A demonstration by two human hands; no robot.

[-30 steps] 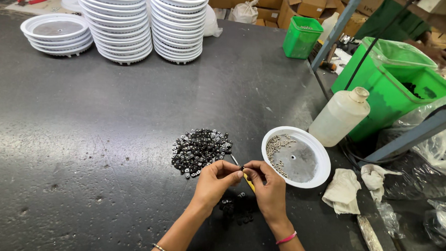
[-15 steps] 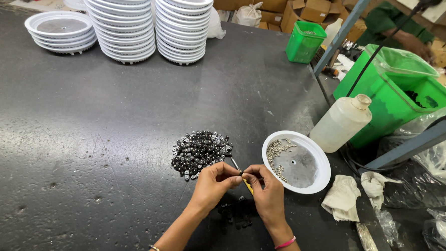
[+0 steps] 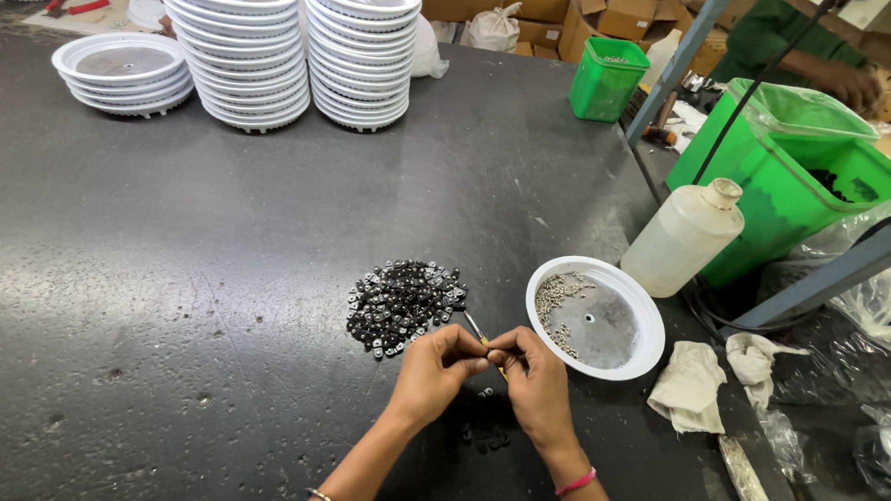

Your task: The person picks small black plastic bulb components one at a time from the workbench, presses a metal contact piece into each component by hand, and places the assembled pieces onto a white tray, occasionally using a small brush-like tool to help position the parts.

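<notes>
Even, fairly bright light falls from above. The dark table [image 3: 214, 270] shows a pale sheen across its middle and upper right. Shadows are soft and short, gathered under the hands [image 3: 490, 373]. Wide-angle bending curves the frame's edges. Focus is sharp throughout, with no motion blur.

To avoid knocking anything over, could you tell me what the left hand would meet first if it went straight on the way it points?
The left hand points up and right, so it would probably first meet the right hand, then the white dish; depth is unclear.
</notes>
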